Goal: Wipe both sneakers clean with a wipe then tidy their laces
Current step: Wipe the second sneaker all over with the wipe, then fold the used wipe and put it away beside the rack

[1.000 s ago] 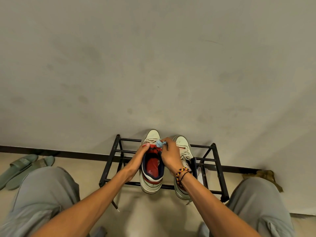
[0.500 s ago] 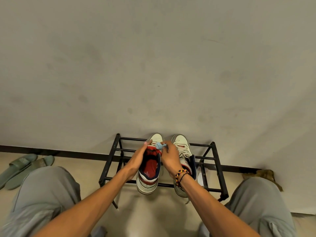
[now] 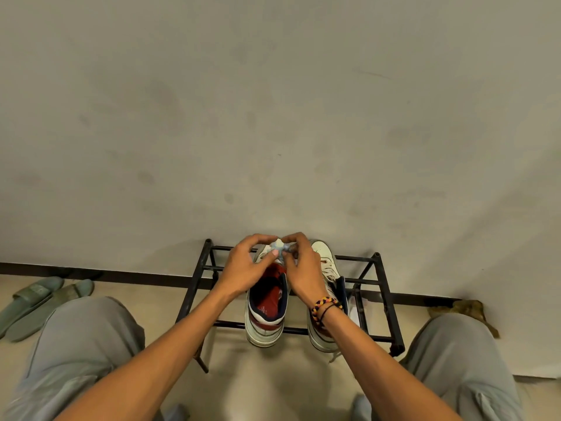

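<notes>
Two white sneakers with red and navy lining stand side by side on a low black metal rack. The left sneaker shows its red insole; the right sneaker is partly covered by my right wrist. My left hand and my right hand meet above the left sneaker's toe end. Both pinch a small crumpled pale blue wipe between their fingertips. A loose lace end hangs below the right sneaker's heel.
The rack stands against a plain grey wall. A pair of green slides lies on the floor at the left. A brownish crumpled object lies by the wall at the right. My knees in grey trousers flank the rack.
My left hand let go of the left sneaker's side and rose to the wipe. Both hands now hold the wipe, higher up over the toe end.
</notes>
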